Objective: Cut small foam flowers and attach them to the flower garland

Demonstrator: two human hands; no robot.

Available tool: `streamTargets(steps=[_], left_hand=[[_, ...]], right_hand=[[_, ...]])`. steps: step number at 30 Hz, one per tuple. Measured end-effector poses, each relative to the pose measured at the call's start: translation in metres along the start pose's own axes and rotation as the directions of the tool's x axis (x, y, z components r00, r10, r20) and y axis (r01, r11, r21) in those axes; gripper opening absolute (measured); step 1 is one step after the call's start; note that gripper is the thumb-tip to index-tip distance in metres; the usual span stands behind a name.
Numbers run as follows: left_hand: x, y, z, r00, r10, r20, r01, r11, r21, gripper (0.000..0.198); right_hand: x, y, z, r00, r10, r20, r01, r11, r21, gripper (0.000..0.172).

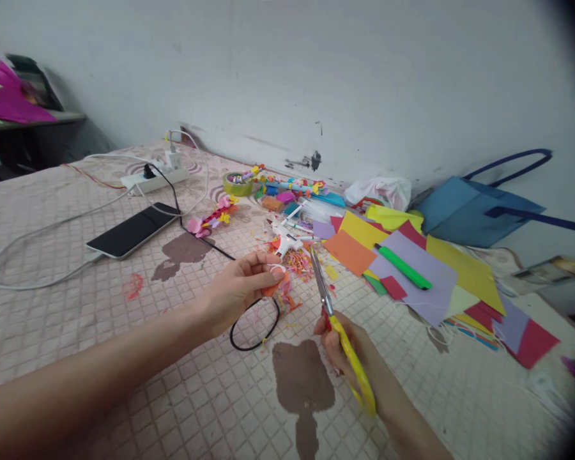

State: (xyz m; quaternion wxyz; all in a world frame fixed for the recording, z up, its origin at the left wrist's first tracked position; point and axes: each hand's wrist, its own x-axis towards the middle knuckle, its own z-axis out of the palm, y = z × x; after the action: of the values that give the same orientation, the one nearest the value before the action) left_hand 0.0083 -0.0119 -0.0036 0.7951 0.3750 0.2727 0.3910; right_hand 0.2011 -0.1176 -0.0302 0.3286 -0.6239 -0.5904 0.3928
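Observation:
Between the thumb and fingers of my left hand [237,287] is a small orange paper piece [271,289] with a pale edge. My right hand [347,348] grips a pair of scissors [352,364] with yellow handles, blades pointing up and away from me. The blades look nearly closed and stand to the right of the orange paper, apart from it. Just beyond my left fingertips lies a white glue gun [289,243], amid a heap of coloured paper scraps [301,263]. A black cord [253,348] loops on the table below my left hand.
Coloured paper sheets [359,233] spread to the right, with a green marker [405,267] on top. A blue bag [474,207] stands behind them. On the left are a phone [134,230] on a cable and a power strip [156,179]. Green tape [237,185] and paper-flower sticks [213,217] lie farther back.

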Motion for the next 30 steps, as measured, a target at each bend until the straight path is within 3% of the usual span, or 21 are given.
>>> streamTargets(steps=[10,15,20,30], left_hand=[[-0.005,0.000,0.003,0.999,-0.035,-0.001,0.035,0.999,0.039,0.027],[-0.006,-0.002,0.003,0.999,-0.038,-0.007,0.038,0.997,0.072,0.024],[-0.006,-0.003,0.003,0.999,-0.044,-0.009,0.044,0.998,0.054,0.018],[-0.005,-0.005,0.005,1.000,-0.021,0.022,0.021,1.000,-0.008,0.015]], right_hand=[[-0.004,-0.001,0.013,0.994,-0.005,-0.108,-0.012,0.987,-0.160,0.015],[-0.004,0.000,0.014,0.983,-0.010,-0.181,-0.054,0.936,-0.347,0.015],[-0.004,-0.009,0.011,0.975,-0.002,-0.220,-0.089,0.912,-0.401,0.013],[-0.005,-0.011,0.010,0.962,-0.069,-0.263,-0.105,0.797,-0.595,0.031]])
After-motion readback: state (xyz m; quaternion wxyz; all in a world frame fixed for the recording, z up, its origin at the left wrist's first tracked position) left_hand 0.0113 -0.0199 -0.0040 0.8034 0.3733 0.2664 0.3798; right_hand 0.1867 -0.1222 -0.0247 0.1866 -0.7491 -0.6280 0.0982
